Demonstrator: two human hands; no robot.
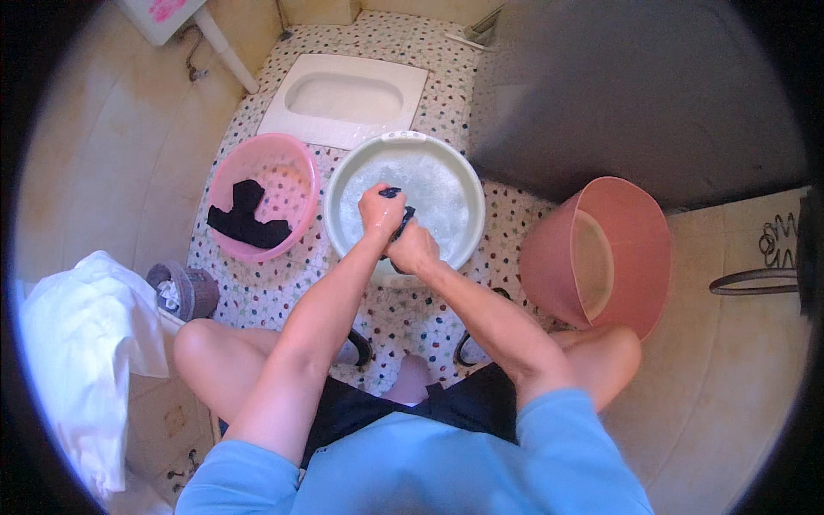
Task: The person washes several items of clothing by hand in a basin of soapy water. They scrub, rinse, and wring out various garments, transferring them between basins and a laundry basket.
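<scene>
L hand (pixel 382 210) + R hand (pixel 415 249) both clenched on a dark wet-looking cloth (pixel 390 193), bunched up; only bits of it show btwn & above the fingers, rest hidden in the fists. L hand sits a bit farther out, R hand nearer & just to its right, close tog. Cloth is over the pale green basin (pixel 477 206), ctr of scene, left half of the opening. Basin has cloudy, sudsy water (pixel 446 184) in it; can't tell if cloth touches it.

Left of that: pink basin (pixel 305 159), black garment (pixel 249 227) lying inside, toward its near left side. Right: big pink tub (pixel 549 253), tilted look, prob. lens bend. Far, behind the basins: white squat toilet (pixel 343 130) set in speckled tile floor (pixel 446 77). Near left: small grey bin (pixel 204 293) w/ white scraps, plus white fabric (pixel 81 343) hanging nearer still. Dark grey panel (pixel 635 94) far right.
</scene>
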